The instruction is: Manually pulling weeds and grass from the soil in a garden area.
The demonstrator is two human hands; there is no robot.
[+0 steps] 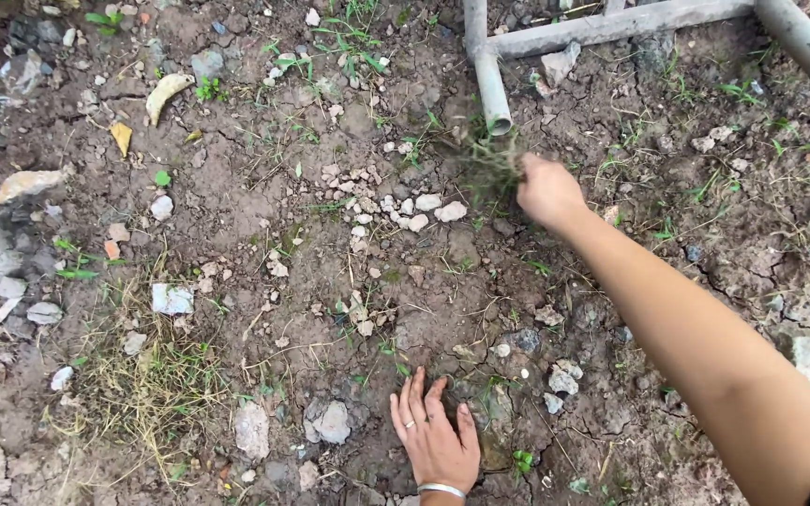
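We are weeding a patch of bare, cracked ground [264, 215], and by our judgement we are in the middle of the pulling step. Our right hand [547, 192] reaches out just below the open end of the grey metal pipe [492, 89], its fingers curled shut around a tuft of grass [491, 159]. The tuft is blurred, so we cannot tell whether its roots are free of the soil. It sits between the pipe end and our knuckles, touching the hand. Its long axis runs roughly from the fist up and to the left, with the blades pointing toward the pipe end.

Our left hand [433, 436] rests flat on the soil, well below the pipe and nearer to us, fingers spread and pressed down. It wears a ring and a wrist bangle. A pale stone [332, 422] lies just to its left.

A scatter of small white pebbles [405, 206] lies left of the tuft, below the pipe end. A heap of dry grass [147, 384] lies far down and left of the pipe.

The next move, as we judge it, calls for a firm grip low on the stems and a steady pull along the tuft's own axis, so the blades do not snap.
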